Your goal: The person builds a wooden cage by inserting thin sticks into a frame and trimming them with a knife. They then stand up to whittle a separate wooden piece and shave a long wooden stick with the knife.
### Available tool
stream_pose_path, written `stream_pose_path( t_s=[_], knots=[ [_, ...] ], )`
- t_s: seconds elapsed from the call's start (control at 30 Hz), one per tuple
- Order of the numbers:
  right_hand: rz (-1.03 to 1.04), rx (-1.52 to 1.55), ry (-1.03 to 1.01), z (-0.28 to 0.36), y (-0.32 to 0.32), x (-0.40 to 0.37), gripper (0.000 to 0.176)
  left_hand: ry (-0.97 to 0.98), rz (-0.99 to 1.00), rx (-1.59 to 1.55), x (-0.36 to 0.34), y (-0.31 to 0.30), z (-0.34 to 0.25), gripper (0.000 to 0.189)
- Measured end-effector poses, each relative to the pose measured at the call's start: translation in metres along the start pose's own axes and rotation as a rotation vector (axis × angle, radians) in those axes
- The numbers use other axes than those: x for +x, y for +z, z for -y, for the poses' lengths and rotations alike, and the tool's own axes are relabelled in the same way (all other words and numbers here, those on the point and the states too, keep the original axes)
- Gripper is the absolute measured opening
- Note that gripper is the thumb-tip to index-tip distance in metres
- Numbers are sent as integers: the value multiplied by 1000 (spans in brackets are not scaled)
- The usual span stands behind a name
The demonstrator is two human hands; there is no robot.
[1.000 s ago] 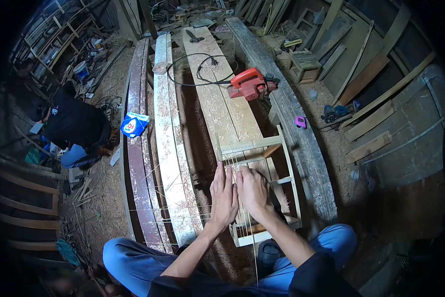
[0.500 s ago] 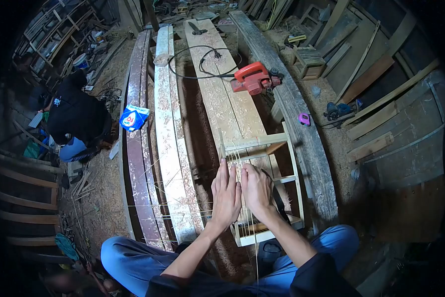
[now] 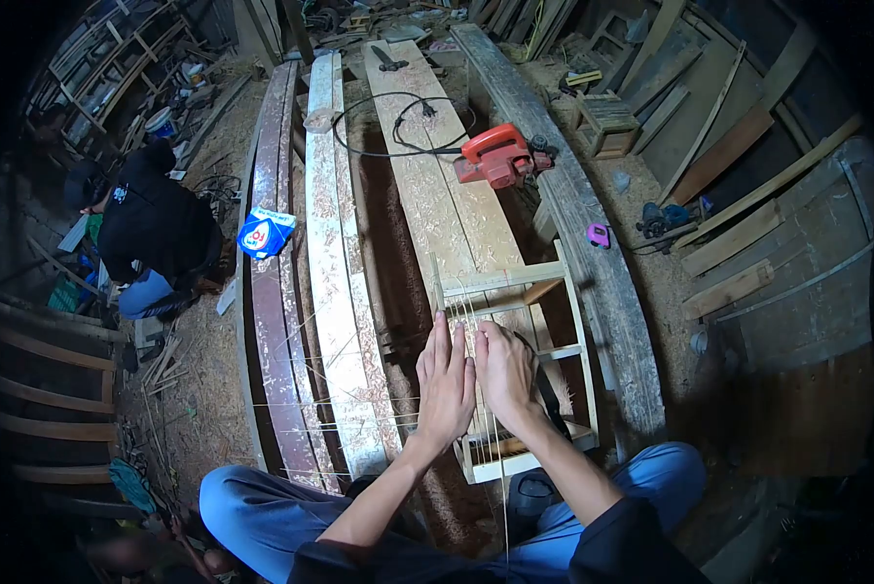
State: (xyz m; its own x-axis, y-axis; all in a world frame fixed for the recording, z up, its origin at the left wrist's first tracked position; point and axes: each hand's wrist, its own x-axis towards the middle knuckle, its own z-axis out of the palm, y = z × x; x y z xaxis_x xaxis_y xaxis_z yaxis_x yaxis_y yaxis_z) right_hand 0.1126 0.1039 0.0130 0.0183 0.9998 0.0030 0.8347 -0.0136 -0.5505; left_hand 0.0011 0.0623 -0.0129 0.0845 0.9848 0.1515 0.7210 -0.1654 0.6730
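A small pale wooden frame (image 3: 585, 382) stands before me, with thin cane-like strands (image 3: 461, 304) stretched along it. My left hand (image 3: 445, 384) lies against the strands at the frame's left side, fingers straight and pointing away from me. Beside it, my right hand (image 3: 507, 370) has its fingers curled down onto the strands, which pass beneath it. One long strand (image 3: 503, 506) trails from under the hands toward my lap. More loose strands (image 3: 330, 425) reach out to the left over the planks. The fingertips partly hide where the strands meet.
A red electric planer (image 3: 498, 156) with a black cable rests on the shaving-covered boards (image 3: 432, 209). A pink tape measure (image 3: 599, 235) sits on the right beam (image 3: 617, 302). A blue-and-white bag (image 3: 265, 234) lies on the left plank. At far left a person (image 3: 155, 229) crouches.
My hands and the frame keep almost the same place. The crouching person at the left has shifted slightly in the head and upper body.
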Motion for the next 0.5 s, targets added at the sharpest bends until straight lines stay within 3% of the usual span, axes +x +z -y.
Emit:
stream_pose_path(
  t_s=[0.5],
  knots=[
    [-10, 36, -10, 3, -2, 2, 21, -21, 27, 23, 0, 1, 1, 58]
  ],
)
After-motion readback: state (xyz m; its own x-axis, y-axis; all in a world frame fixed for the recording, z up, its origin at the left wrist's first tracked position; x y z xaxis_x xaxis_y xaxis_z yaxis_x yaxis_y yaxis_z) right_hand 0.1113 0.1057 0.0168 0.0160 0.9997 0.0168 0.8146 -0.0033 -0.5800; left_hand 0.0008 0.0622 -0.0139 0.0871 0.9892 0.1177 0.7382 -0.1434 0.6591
